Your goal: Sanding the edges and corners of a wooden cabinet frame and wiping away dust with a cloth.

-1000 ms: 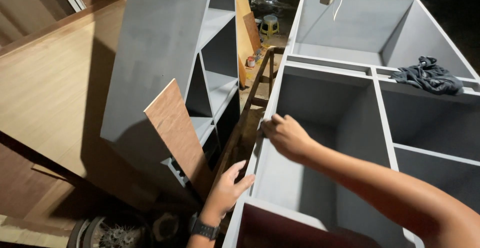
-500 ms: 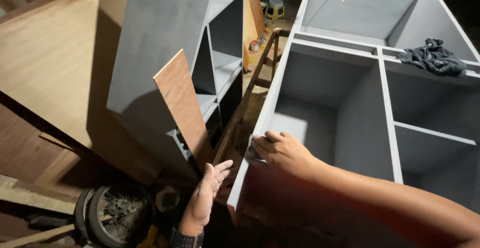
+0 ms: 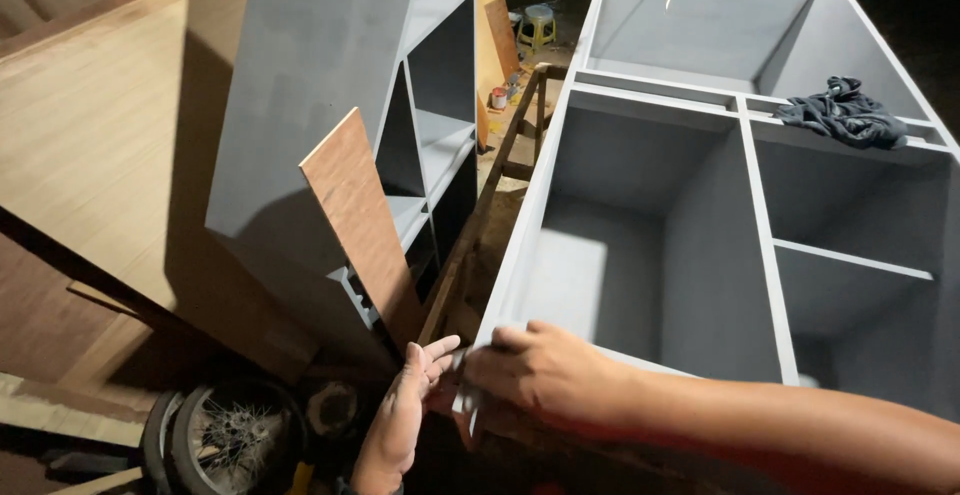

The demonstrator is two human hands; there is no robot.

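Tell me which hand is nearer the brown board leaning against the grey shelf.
Left. The left hand sits just below the brown board, by its foot; the right hand is farther right, on the grey cabinet edge.

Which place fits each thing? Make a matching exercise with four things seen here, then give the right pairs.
Things:
1. dark crumpled cloth
2. brown wooden board
3. spoked wheel
4. small green stool

Places:
A. bottom left, on the floor
B. leaning against the upright grey shelf unit
C. on the top edge of the grey cabinet lying on its back
D. far off, top middle

Pairs: 1-C, 2-B, 3-A, 4-D
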